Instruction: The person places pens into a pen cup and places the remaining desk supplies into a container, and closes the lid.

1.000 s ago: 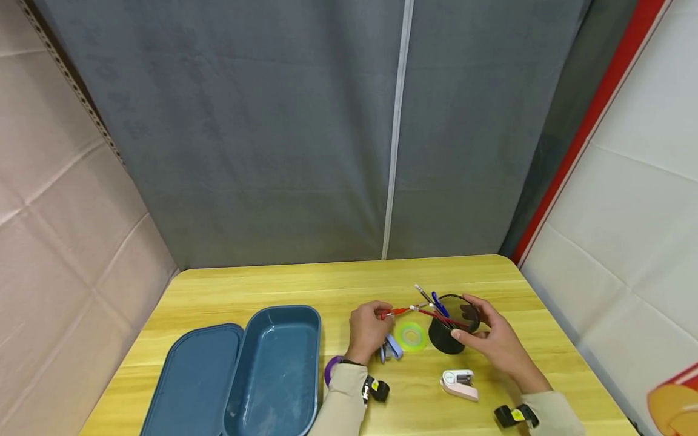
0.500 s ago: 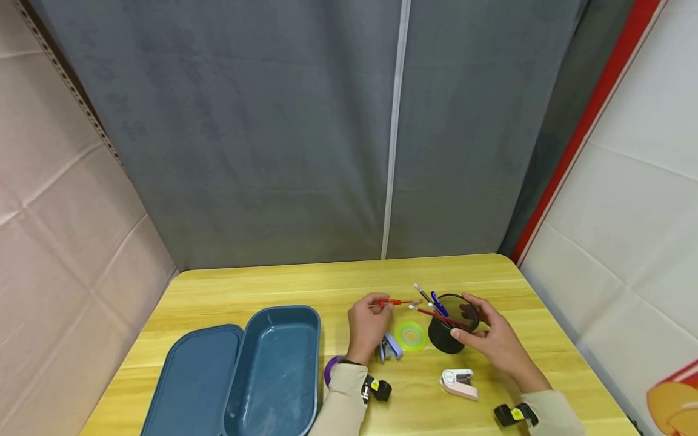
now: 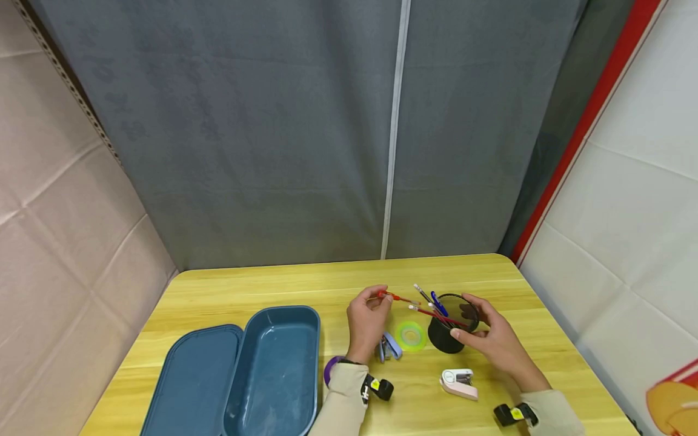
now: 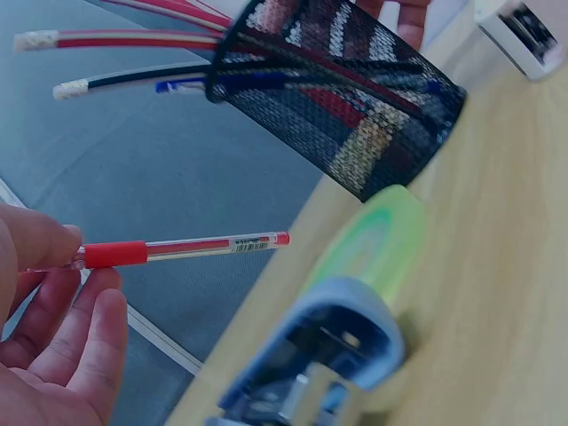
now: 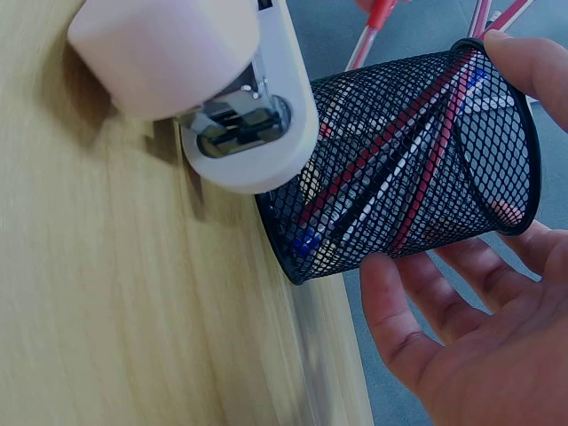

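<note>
Head view is showing the left hand [image 3: 366, 324] holding a red pen [image 4: 120, 254], its grip clamping the shaft between thumb and fingers. The pen is hanging in the air left of a black mesh cup [image 3: 446, 341], its clear end pointing toward the cup. The right hand [image 3: 498, 342] is gripping that cup, with the thumb lying along the near side and the fingers curling round the far side. Pencils [image 4: 133, 41] and a blue pen [image 3: 438, 303] are leaning out over the rim toward the red pen. On the tabletop [image 3: 305, 284], a yellow-green tape roll [image 3: 421, 340] and a light-blue stapler [image 3: 394, 346] are lying between the left hand and the cup. A white-and-pink stapler [image 3: 459, 387] is resting nearer the person, while a purple ring [image 3: 329, 369] is showing partly from behind the left sleeve [image 3: 340, 396]. Farther left, a blue bin [image 3: 271, 369] is standing beside a flat blue lid [image 3: 196, 369]. Compared with one second ago, the left hand is sitting higher in view, and the pen is now sloping down toward the cup instead of up; the right hand and cup are keeping their place. On the pen's barrel, a barcode label [image 4: 253, 242] is showing, its characters too small to read.
</note>
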`<act>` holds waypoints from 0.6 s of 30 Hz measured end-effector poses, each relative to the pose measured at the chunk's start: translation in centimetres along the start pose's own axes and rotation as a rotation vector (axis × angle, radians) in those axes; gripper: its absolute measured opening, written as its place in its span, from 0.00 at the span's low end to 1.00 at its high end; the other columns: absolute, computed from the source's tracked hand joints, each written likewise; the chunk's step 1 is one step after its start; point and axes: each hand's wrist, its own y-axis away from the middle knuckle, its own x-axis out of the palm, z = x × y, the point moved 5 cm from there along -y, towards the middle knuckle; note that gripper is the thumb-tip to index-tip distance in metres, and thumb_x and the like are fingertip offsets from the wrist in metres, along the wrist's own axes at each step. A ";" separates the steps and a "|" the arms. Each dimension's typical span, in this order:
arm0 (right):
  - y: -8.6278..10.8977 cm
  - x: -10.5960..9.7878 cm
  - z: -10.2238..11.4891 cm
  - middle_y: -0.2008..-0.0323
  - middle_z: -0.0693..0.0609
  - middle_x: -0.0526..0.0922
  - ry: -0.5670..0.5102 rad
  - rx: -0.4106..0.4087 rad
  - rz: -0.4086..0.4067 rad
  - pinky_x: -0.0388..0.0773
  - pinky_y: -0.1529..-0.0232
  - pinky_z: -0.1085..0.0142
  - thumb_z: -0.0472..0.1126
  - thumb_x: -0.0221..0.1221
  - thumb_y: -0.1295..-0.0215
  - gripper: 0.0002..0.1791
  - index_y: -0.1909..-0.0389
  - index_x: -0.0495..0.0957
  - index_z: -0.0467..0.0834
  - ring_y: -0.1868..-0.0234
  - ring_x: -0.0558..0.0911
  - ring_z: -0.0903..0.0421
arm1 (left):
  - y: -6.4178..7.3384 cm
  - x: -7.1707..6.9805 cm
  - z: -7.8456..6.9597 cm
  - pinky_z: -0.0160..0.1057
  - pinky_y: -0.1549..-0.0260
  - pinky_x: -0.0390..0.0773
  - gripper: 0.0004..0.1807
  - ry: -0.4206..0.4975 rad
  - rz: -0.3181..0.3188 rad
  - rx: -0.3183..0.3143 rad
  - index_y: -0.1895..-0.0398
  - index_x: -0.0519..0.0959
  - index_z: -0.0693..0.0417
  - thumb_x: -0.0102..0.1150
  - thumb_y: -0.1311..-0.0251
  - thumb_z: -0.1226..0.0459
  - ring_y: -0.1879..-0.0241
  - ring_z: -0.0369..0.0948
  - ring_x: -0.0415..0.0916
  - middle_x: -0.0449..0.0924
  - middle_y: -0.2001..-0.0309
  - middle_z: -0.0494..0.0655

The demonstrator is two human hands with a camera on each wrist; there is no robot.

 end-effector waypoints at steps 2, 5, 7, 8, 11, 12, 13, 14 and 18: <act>0.0 0.0 0.0 0.32 0.40 0.77 0.002 0.001 0.000 0.83 0.56 0.70 0.51 0.74 0.34 0.46 0.20 0.62 0.47 0.40 0.78 0.51 | 0.0 -0.1 -0.5 0.33 0.59 0.87 0.11 0.023 -0.008 0.005 0.52 0.90 0.48 0.73 0.36 0.67 0.58 0.39 0.89 0.89 0.57 0.45; 0.0 0.0 0.0 0.32 0.40 0.77 0.002 0.004 0.000 0.83 0.55 0.70 0.51 0.74 0.34 0.47 0.20 0.62 0.46 0.40 0.77 0.49 | 0.0 -0.3 -1.2 0.32 0.60 0.87 0.11 0.046 -0.022 0.016 0.51 0.90 0.48 0.72 0.35 0.66 0.57 0.41 0.89 0.89 0.57 0.46; 0.0 0.0 0.0 0.31 0.40 0.77 0.002 0.004 0.001 0.83 0.55 0.70 0.51 0.74 0.34 0.47 0.20 0.62 0.46 0.39 0.77 0.47 | 0.0 -0.4 -1.6 0.31 0.59 0.87 0.12 0.051 -0.034 0.022 0.50 0.89 0.48 0.72 0.35 0.66 0.57 0.41 0.89 0.90 0.56 0.46; 0.0 0.0 0.0 0.31 0.40 0.77 0.000 0.003 0.002 0.83 0.55 0.70 0.51 0.74 0.34 0.47 0.20 0.62 0.46 0.39 0.77 0.47 | 0.0 -0.4 -1.8 0.31 0.59 0.87 0.12 0.054 -0.039 0.026 0.50 0.89 0.48 0.72 0.35 0.66 0.56 0.41 0.89 0.90 0.56 0.46; 0.0 0.0 0.0 0.31 0.40 0.77 0.002 0.002 0.002 0.83 0.55 0.70 0.51 0.74 0.34 0.47 0.20 0.62 0.46 0.38 0.77 0.46 | 0.1 -0.5 -2.2 0.33 0.57 0.87 0.12 0.054 -0.052 0.027 0.49 0.89 0.47 0.72 0.34 0.65 0.56 0.40 0.89 0.90 0.56 0.45; 0.0 0.0 0.0 0.31 0.40 0.77 0.003 0.001 0.001 0.83 0.55 0.70 0.51 0.74 0.34 0.47 0.20 0.62 0.46 0.38 0.77 0.46 | 0.1 -0.6 -2.3 0.34 0.55 0.86 0.12 0.056 -0.057 0.031 0.49 0.89 0.47 0.72 0.34 0.65 0.56 0.40 0.88 0.90 0.56 0.45; 0.0 0.0 -0.1 0.32 0.40 0.77 0.005 0.002 0.001 0.83 0.54 0.70 0.51 0.74 0.34 0.47 0.20 0.62 0.46 0.39 0.77 0.46 | 0.1 -0.6 -2.5 0.35 0.54 0.86 0.12 0.062 -0.060 0.034 0.49 0.89 0.47 0.72 0.34 0.65 0.56 0.39 0.88 0.90 0.56 0.45; 0.0 0.0 -0.1 0.32 0.40 0.77 0.006 0.003 0.001 0.83 0.54 0.70 0.51 0.74 0.34 0.47 0.20 0.62 0.46 0.39 0.78 0.46 | 0.2 -0.6 -2.7 0.36 0.53 0.87 0.12 0.071 -0.062 0.037 0.48 0.89 0.47 0.71 0.34 0.65 0.56 0.39 0.88 0.90 0.56 0.45; -0.1 0.0 -0.2 0.32 0.40 0.77 0.005 0.008 0.002 0.83 0.54 0.70 0.51 0.74 0.34 0.47 0.20 0.62 0.47 0.38 0.78 0.45 | 0.2 -0.7 -3.7 0.35 0.53 0.87 0.13 0.112 -0.071 0.063 0.46 0.88 0.51 0.71 0.33 0.65 0.54 0.41 0.87 0.89 0.54 0.47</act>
